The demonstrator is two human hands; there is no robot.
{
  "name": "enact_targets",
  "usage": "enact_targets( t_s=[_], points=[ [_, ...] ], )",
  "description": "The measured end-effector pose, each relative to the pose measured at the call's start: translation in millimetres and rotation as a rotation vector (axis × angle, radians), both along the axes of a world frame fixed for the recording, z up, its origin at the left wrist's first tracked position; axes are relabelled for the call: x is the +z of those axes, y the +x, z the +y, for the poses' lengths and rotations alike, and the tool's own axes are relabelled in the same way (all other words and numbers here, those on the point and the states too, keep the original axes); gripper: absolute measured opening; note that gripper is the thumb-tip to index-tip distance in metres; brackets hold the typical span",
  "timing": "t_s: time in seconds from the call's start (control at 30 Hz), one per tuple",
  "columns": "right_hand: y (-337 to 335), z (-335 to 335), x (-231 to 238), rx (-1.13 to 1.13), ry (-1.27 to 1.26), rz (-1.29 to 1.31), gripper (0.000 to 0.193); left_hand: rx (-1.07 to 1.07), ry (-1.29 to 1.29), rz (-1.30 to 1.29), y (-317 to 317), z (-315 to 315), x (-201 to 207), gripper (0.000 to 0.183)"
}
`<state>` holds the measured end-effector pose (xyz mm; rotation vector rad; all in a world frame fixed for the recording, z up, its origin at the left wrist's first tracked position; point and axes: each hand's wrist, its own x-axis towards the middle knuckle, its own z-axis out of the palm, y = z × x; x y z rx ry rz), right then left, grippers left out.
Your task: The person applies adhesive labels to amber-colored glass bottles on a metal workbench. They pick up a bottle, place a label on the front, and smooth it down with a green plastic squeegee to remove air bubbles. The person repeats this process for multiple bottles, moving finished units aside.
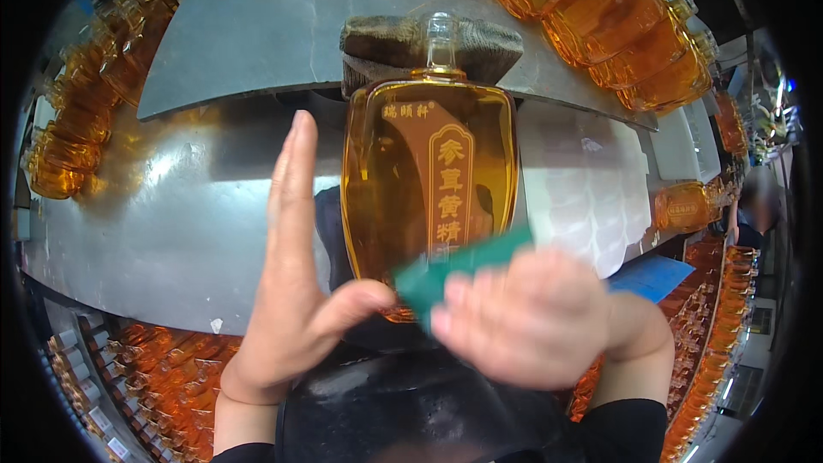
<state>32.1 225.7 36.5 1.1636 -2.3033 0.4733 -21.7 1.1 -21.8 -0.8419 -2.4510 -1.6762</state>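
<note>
A large clear glass bottle (386, 180) filled with amber liquid lies in front of me, its neck resting on a worn dark block (484, 45). A brown label with gold characters covers part of its face. My right hand (531, 321), blurred by motion, grips a flat green scraper-like piece (463, 270) over the bottle's lower end. To the left of the bottle, my left hand (296, 266) is held with fingers straight up and thumb spread, the thumb tip at the bottle's lower left edge. It holds nothing.
Several amber bottles (600, 21) stand at the far right, with more (73, 133) at the far left. White label sheets (587, 197) lie right of the bottle, near a blue sheet (651, 276). The metal table (171, 249) has a raised plate (257, 26). Crowded bottles fill both lower sides.
</note>
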Motion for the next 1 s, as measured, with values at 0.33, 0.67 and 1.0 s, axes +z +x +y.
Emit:
enact_targets(
  t_s=[0.33,0.67,1.0],
  points=[
    [13.2,21.5,17.5,-0.058,0.089,-0.089,0.018,0.064,0.031,0.085,14.7,1.4,-4.8,0.090],
    [-109.4,-2.5,34.2,-0.039,-0.051,0.167,0.026,0.109,0.077,0.047,14.6,0.6,14.2,0.084],
    [-69.5,-2.6,29.8,-0.068,0.160,0.029,0.024,0.210,0.047,-0.213,16.9,-6.8,6.2,0.081]
  ],
)
